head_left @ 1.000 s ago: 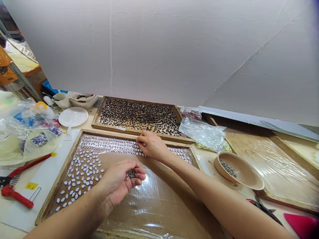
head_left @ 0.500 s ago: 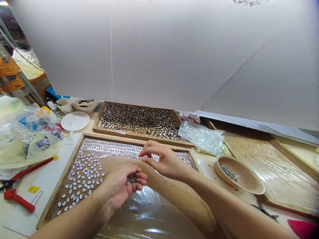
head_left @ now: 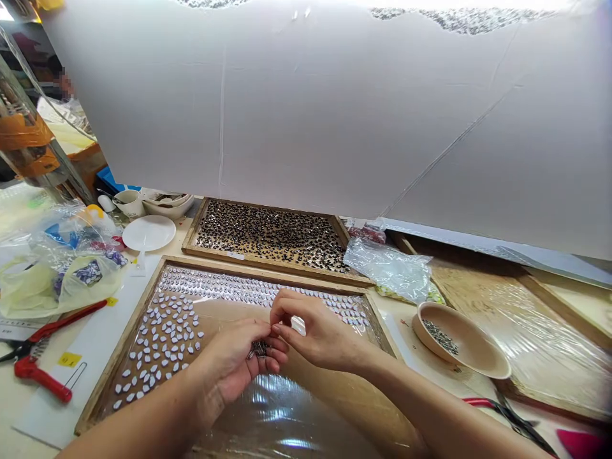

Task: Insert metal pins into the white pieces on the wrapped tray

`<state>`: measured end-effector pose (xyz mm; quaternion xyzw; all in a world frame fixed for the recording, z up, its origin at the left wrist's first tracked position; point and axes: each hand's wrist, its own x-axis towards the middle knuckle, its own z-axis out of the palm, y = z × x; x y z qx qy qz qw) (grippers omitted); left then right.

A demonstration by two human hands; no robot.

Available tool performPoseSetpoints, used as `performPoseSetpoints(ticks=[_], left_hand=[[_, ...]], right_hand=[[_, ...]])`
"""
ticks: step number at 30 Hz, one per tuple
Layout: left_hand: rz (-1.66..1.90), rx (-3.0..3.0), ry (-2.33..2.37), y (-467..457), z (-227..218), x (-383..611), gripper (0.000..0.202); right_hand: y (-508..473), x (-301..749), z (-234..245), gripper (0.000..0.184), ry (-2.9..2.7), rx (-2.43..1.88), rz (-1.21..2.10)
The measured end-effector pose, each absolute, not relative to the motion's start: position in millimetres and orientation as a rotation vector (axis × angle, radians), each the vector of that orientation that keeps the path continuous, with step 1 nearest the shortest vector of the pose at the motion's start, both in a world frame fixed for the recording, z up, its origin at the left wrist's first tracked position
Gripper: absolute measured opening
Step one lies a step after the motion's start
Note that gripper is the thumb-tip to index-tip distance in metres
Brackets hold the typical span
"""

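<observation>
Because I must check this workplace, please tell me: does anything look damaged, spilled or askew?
Yes. The large white flat panel across the back has a long diagonal crease on the right and ragged, speckled patches along its top; these look odd against its mostly smooth surface.

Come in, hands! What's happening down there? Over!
Left hand cupped, small metal pieces inside. Right hand close beside it, pinch contents unclear. White pieces rowed along front tray. Right forearm stretched across tray.
</observation>
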<state>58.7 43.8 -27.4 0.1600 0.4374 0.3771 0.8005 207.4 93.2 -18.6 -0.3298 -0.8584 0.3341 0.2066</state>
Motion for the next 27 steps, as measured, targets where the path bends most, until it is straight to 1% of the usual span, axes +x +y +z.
performPoseSetpoints(ticks=[4,6,9,11,16,20,27], left_hand=[[0.823,0.340,0.908,43.6,-28.6,56.7,0.009],[0.815,0.321,0.912,43.4,-29.1,55.9,0.005],[0.799,0.310,0.912,43.2,-29.1,56.1,0.015],[0.793,0.311,0.912,43.2,-28.4,56.7,0.017],[0.755,0.299,0.939,43.9,-25.8,57.7,0.013],[0.736,0.302,0.947,44.6,-25.0,57.7,0.011],[0.738,0.299,0.956,45.0,-25.0,57.7,0.012]], right_hand=[[106.3,207.3,-25.1,0.010,-2.358,-0.933,0.858],[118.8,207.9,-33.3,0.010,-2.384,-0.987,0.679],[137.5,207.5,-49.9,0.011,-2.485,-1.037,0.336],[146.0,206.1,-60.8,0.012,-2.540,-1.026,0.203],[151.9,201.9,-74.0,0.017,-2.640,-0.999,0.122],[152.0,200.0,-73.4,0.018,-2.687,-1.002,0.022],[152.8,198.3,-71.7,0.018,-2.730,-0.999,-0.064]])
